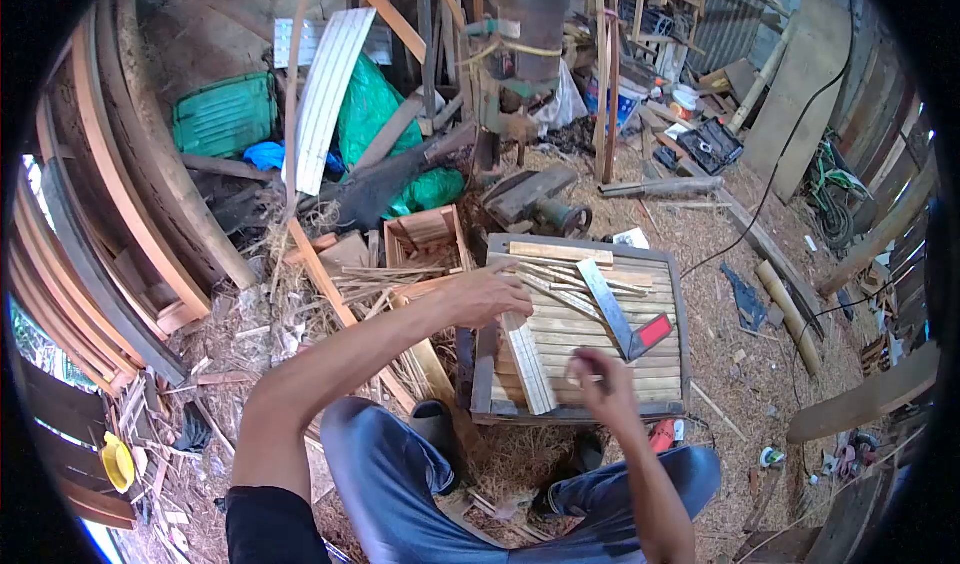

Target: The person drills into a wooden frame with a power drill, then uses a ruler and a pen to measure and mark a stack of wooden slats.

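My left hand (pixel 490 296) reaches across to the far end of a pale wooden strip (pixel 528 364), its fingers closed over that end. The strip lies lengthwise on a low slatted wooden table (pixel 560 344), marked with dark lines along its face. My right hand (pixel 606 382) is raised near the table's front edge, to the right of the strip and apart from it. Its fingers are curled and blurred; something small and dark seems to be in them. A try square (pixel 608 309) with a metal blade and a red-and-black stock lies on the slats beyond my right hand.
Several thin wooden sticks (pixel 575 289) lie at the table's far side. An open wooden box (pixel 424 236) stands behind to the left. A red tool (pixel 664 434) is by the table's front right. Shavings cover the floor, and a cable (pixel 755 214) runs along the right.
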### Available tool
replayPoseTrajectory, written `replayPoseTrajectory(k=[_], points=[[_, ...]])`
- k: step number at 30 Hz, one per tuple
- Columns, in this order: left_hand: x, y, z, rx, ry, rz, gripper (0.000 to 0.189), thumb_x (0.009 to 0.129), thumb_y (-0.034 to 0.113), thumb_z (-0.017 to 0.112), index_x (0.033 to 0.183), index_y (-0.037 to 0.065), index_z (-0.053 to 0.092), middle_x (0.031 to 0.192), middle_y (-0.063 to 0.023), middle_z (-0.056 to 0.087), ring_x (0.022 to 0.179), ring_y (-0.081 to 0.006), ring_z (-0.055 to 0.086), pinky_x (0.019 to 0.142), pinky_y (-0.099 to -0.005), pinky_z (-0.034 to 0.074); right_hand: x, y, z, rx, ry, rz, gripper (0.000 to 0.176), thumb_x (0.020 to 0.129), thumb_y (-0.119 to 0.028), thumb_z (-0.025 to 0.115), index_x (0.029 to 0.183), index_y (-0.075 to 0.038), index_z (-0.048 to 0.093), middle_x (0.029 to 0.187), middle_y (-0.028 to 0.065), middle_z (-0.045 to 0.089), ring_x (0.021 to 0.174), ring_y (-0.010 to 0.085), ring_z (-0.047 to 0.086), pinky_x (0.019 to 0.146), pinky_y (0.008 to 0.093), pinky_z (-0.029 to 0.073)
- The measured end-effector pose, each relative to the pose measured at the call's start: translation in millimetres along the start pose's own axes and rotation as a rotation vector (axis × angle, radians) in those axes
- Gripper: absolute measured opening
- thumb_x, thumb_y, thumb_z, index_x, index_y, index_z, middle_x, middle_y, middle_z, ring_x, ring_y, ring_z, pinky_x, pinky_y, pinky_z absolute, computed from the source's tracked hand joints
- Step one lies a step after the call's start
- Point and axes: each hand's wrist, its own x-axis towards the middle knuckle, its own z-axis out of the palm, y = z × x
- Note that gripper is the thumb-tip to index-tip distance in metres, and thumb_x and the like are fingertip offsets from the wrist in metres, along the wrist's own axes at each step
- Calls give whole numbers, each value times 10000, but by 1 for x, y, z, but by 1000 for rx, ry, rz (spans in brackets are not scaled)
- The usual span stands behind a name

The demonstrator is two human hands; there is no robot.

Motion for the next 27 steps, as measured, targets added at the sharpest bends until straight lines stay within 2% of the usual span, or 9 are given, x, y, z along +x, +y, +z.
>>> replayPoseTrajectory(k=[2, 5, 9, 10, 11, 13, 19, 22, 27], points=[[8, -8, 2, -14, -43, 45, 449, 768, 39, 642, 1185, 198, 593, 1172, 52, 612, 1211, -168, 523, 1199, -507, 209, 0, -16, 24, -103, -97, -2, 306, 895, -191, 688, 1111, 23, 662, 905, 145, 718, 800, 194, 692, 737, 316, 539], [17, -18, 15, 32, -19, 108, 399, 785, 54, 630, 1157, 194, 594, 1185, 49, 611, 1243, -183, 507, 1210, -509, 194, 12, -36, 39, -72, -295, 294, 419, 863, -180, 741, 1180, 65, 622, 987, 145, 712, 927, 193, 678, 843, 316, 521], [25, -28, 19, 74, -67, 128, 291, 825, 87, 593, 1101, 183, 593, 1188, 40, 610, 1287, -197, 483, 1216, -496, 195, 16, -35, 58, -9, -250, 327, 430, 845, -161, 749, 1186, 65, 618, 1003, 159, 711, 943, 187, 671, 851, 319, 515], [25, -31, 22, 121, 88, 168, 262, 806, 85, 621, 1044, 194, 611, 1056, 66, 635, 1161, -167, 561, 1182, -487, 263, 18, -36, 65, -21, -189, 269, 410, 849, -154, 735, 1175, 68, 622, 962, 179, 714, 907, 218, 690, 822, 326, 522], [24, -34, 24, 101, 85, 165, 262, 806, 85, 621, 1044, 194, 611, 1056, 66, 635, 1161, -167, 561, 1182, -487, 263, 20, -37, 70, -33, -125, 208, 391, 852, -147, 721, 1163, 70, 626, 921, 199, 718, 871, 248, 709, 793, 334, 529], [25, -36, 17, 90, -81, 102, 230, 848, 115, 567, 1067, 181, 585, 1150, 48, 610, 1239, -182, 507, 1201, -488, 233, 23, -35, 74, -24, -109, 259, 381, 849, -129, 717, 1160, 71, 627, 930, 199, 719, 869, 255, 708, 797, 337, 528], [19, -34, 26, 129, -80, 150, 214, 840, 120, 577, 1044, 183, 581, 1092, 39, 609, 1206, -185, 532, 1186, -490, 256, 21, -36, 78, -55, -135, 246, 367, 842, -111, 720, 1150, 65, 624, 924, 193, 715, 864, 250, 701, 798, 340, 523], [16, -36, 30, 115, 182, 171, 93, 837, 142, 586, 907, 192, 621, 934, 68, 626, 1052, -154, 604, 1116, -456, 347, 20, -37, 82, 13, -139, 318, 364, 835, -94, 722, 1153, 52, 623, 924, 193, 711, 862, 258, 700, 791, 343, 522], [18, -34, 22, 80, 67, 138, 74, 829, 167, 588, 844, 188, 657, 891, 65, 639, 1005, -162, 618, 1042, -420, 395, 18, -39, 82, -40, -156, 288, 370, 830, -77, 726, 1163, 45, 619, 924, 192, 707, 855, 267, 701, 781, 339, 523]])
